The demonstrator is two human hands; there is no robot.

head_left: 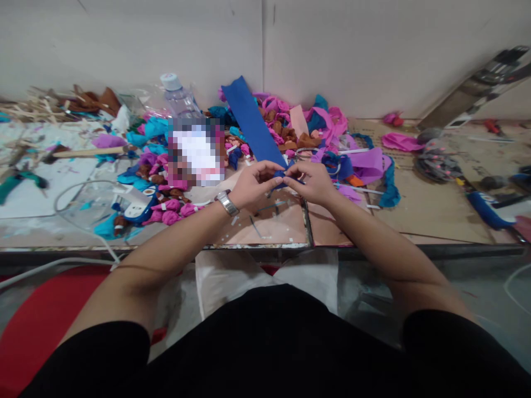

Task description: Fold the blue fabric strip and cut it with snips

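Observation:
A long dark blue strip (254, 122), fabric or crepe paper, slants from the back of the table down to my fingers. My left hand (256, 185) pinches its near end, where the material is bunched. Close beside it, my right hand (310, 181) pinches the same gathered end, thumb and fingertips almost meeting the left ones. What exactly lies between the fingertips is partly hidden. Behind the strip spreads a heap of pink, brown and teal pieces (286, 119), some tied into small bundles.
Left stand a clear bottle (181, 99), a blurred-out bright rectangle (199, 155), a blue-and-white device (141, 205) with a cable, a hammer (89, 152) and green-handled pliers (20, 182). Purple strips (369, 166) and cardboard (440, 204) lie right. The table's front edge (265, 247) runs below my wrists.

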